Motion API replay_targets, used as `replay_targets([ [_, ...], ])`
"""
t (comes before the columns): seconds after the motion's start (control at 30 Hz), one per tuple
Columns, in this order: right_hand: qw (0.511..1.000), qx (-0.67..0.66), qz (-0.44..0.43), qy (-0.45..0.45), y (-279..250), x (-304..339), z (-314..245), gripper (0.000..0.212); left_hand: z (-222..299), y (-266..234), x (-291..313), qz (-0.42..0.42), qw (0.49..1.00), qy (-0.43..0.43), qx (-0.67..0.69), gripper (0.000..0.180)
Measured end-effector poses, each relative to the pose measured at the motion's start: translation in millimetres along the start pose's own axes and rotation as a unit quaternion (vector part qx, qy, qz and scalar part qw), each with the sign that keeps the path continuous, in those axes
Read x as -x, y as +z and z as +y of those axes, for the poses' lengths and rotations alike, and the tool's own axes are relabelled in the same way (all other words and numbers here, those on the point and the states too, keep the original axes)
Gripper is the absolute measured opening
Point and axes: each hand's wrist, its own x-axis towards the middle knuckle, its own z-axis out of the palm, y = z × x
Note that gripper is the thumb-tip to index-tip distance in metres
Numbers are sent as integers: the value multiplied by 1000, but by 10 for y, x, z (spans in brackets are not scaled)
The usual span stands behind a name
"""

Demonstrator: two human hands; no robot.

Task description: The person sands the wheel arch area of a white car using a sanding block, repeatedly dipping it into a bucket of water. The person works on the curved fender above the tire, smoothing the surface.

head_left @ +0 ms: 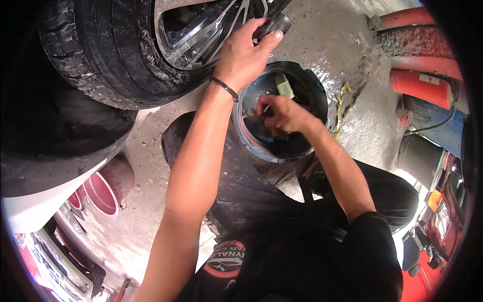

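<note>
My left hand (244, 50) is wrapped around a dark, shiny cylinder (275, 26), held up beside the spokes of a wheel. I cannot make out what kind of thing the cylinder is. Below it on the floor stands a round dark bucket (239, 122) with a bluish rim. My right hand (286, 115) is inside the bucket's mouth, its fingers curled and drawn together. What they hold, if anything, is hidden. A pale green block (284, 85) lies in the bucket just beyond that hand. The tyre (110, 50) and the grey alloy wheel (183, 53) rise close to my left forearm.
A red fire extinguisher (421, 88) lies to the right, below a red and black padded object (420, 43). A dark bucket (421, 160) is nearby. Reddish buckets (123, 176) lie at left behind a car body panel (45, 201). A yellow strip (340, 108) is on the wet concrete floor (352, 55).
</note>
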Motion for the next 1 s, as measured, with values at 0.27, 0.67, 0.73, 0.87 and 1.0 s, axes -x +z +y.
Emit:
replay_targets([
  [0.27,918,-388,81,19,-515,336,-163,54,-6,164,-90,-11,1000,10,-18,56],
  [0.67,810,-554,178,73,-401,377,151,44,-22,245,-134,-5,1000,10,-2,57],
  [0.73,832,-511,202,73,-360,401,134,36,-6,247,-126,-3,1000,7,-1,57],
  [0.87,869,-446,186,106,-358,389,15,31,19,232,-117,0,1000,-3,-15,57],
  [1.0,911,-350,182,117,-315,324,-24,31,16,234,-120,5,1000,7,-21,56],
])
